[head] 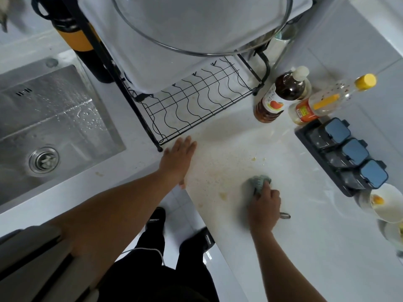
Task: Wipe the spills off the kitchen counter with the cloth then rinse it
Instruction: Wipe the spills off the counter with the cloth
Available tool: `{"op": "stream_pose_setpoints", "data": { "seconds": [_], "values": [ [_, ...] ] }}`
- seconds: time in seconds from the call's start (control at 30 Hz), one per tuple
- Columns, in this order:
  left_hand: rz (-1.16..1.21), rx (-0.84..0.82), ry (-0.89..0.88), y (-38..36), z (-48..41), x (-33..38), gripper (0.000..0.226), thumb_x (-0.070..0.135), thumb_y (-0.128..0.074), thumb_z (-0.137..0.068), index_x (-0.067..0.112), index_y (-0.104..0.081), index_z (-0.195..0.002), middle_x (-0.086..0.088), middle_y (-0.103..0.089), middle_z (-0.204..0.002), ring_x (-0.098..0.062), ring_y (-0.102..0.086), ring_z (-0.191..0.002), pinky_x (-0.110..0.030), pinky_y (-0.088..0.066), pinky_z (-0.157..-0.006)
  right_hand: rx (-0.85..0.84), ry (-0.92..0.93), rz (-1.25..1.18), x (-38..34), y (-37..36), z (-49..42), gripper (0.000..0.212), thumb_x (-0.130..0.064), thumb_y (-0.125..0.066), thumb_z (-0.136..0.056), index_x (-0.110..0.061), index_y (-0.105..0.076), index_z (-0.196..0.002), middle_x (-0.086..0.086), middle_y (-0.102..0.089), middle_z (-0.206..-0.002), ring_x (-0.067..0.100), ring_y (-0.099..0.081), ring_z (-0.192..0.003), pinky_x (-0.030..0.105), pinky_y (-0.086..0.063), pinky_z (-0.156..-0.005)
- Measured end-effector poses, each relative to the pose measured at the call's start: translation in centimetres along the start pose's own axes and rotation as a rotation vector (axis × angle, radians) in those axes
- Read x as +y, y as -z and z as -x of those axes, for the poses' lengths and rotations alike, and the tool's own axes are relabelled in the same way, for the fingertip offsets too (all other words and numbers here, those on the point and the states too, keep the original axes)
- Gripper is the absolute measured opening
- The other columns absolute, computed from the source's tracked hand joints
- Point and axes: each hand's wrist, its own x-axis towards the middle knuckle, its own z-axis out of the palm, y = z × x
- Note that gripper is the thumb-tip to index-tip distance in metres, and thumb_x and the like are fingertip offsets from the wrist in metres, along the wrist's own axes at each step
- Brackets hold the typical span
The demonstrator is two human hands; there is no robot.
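My right hand [265, 205] grips a bunched grey-green cloth [258, 183] and presses it onto the white counter [294, 236]. To the cloth's left lies a spill of orange-brown specks and smears [214, 177], with a yellowish blob [222, 195] near the counter's front edge and small yellow crumbs [254, 159] further back. My left hand [177, 161] lies flat with straight fingers on the counter edge, just in front of the black dish rack's foot. The steel sink [54, 118] is at the left, wet with droplets.
A black wire dish rack [189, 103] holding a white tray stands behind the spill. Two sauce bottles [281, 94] and a dark seasoning box set [342, 155] line the back right. White bowls [386, 202] sit at the right edge. A small metal object [285, 215] lies by my right hand.
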Motion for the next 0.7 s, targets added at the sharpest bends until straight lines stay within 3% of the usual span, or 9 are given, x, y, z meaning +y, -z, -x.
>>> {"op": "stream_pose_setpoints", "data": {
  "seconds": [0.03,0.13,0.2,0.33,0.37,0.5,0.53,0.6,0.7],
  "values": [
    [0.004,0.001,0.000,0.0,0.0,0.0,0.150,0.033,-0.095,-0.060,0.014,0.020,-0.156,-0.011,0.024,-0.164,-0.035,0.012,-0.153,-0.055,-0.020,-0.121,0.000,0.013,0.012,-1.1,-0.2,0.8,0.052,-0.013,-0.058,-0.091,-0.009,-0.048,-0.142,0.019,-0.055,-0.108,0.039,-0.054,-0.099,0.047,-0.050,-0.069],
    [0.009,0.013,-0.006,-0.1,-0.1,0.0,0.144,0.028,-0.093,-0.065,0.015,0.018,-0.157,-0.011,0.023,-0.165,-0.035,0.011,-0.153,-0.055,-0.020,-0.121,-0.039,0.591,0.086,-2.1,-1.7,4.1,0.057,-0.016,-0.074,-0.081,-0.008,-0.056,-0.135,0.012,-0.060,-0.098,0.030,-0.057,-0.083,0.041,-0.052,-0.062],
    [0.016,0.021,-0.007,-0.1,-0.1,0.1,0.142,0.027,-0.092,-0.067,0.015,0.017,-0.157,-0.011,0.022,-0.165,-0.035,0.011,-0.153,-0.055,-0.021,-0.121,-0.069,0.755,0.123,-1.3,-1.8,3.9,0.060,-0.019,-0.078,-0.078,-0.010,-0.057,-0.134,0.008,-0.059,-0.097,0.027,-0.056,-0.080,0.035,-0.048,-0.061],
    [0.016,0.030,-0.006,-0.2,-0.1,-0.1,0.138,0.028,-0.089,-0.070,0.015,0.017,-0.157,-0.011,0.022,-0.165,-0.035,0.010,-0.153,-0.055,-0.021,-0.121,0.021,0.125,-0.003,-1.3,-1.7,3.7,0.052,-0.011,-0.065,-0.087,-0.011,-0.054,-0.138,0.013,-0.057,-0.101,0.034,-0.055,-0.090,0.041,-0.051,-0.064],
    [0.020,0.034,-0.007,-0.3,-0.1,-0.1,0.136,0.027,-0.089,-0.071,0.015,0.016,-0.157,-0.011,0.021,-0.165,-0.035,0.010,-0.153,-0.055,-0.021,-0.121,0.024,0.106,-0.010,-1.9,-1.8,4.2,0.052,-0.010,-0.064,-0.086,-0.010,-0.054,-0.137,0.014,-0.057,-0.100,0.035,-0.055,-0.089,0.042,-0.051,-0.064],
    [0.014,0.041,-0.027,-0.5,-0.3,-0.4,0.141,0.029,-0.092,-0.066,0.015,0.014,-0.158,-0.010,0.020,-0.166,-0.035,0.009,-0.153,-0.054,-0.024,-0.120,-0.106,0.793,0.098,-2.8,-2.5,6.7,0.059,-0.016,-0.076,-0.074,-0.012,-0.059,-0.131,0.006,-0.061,-0.096,0.024,-0.056,-0.078,0.035,-0.052,-0.059],
    [0.009,0.035,-0.035,-0.5,-0.2,-0.5,0.144,0.033,-0.093,-0.064,0.014,0.014,-0.158,-0.011,0.020,-0.165,-0.035,0.009,-0.153,-0.053,-0.024,-0.120,-0.130,0.867,0.114,-2.7,-2.3,6.2,0.060,-0.017,-0.078,-0.073,-0.013,-0.060,-0.130,0.005,-0.061,-0.097,0.024,-0.056,-0.078,0.035,-0.052,-0.060],
    [0.002,0.022,-0.050,-0.4,-0.2,-0.7,0.149,0.041,-0.093,-0.059,0.013,0.015,-0.158,-0.012,0.021,-0.165,-0.035,0.010,-0.153,-0.053,-0.023,-0.121,-0.103,0.702,0.115,-2.3,-2.0,5.1,0.058,-0.018,-0.076,-0.078,-0.015,-0.058,-0.133,0.006,-0.059,-0.097,0.025,-0.056,-0.080,0.033,-0.048,-0.060],
    [0.006,0.020,-0.063,-0.4,-0.4,-0.9,0.151,0.045,-0.093,-0.058,0.013,0.016,-0.158,-0.013,0.021,-0.165,-0.036,0.011,-0.153,-0.053,-0.023,-0.120,-0.001,0.192,0.025,-2.8,-2.0,5.1,0.052,-0.013,-0.065,-0.088,-0.012,-0.053,-0.139,0.012,-0.057,-0.099,0.032,-0.054,-0.088,0.038,-0.049,-0.062]
  ]
}}
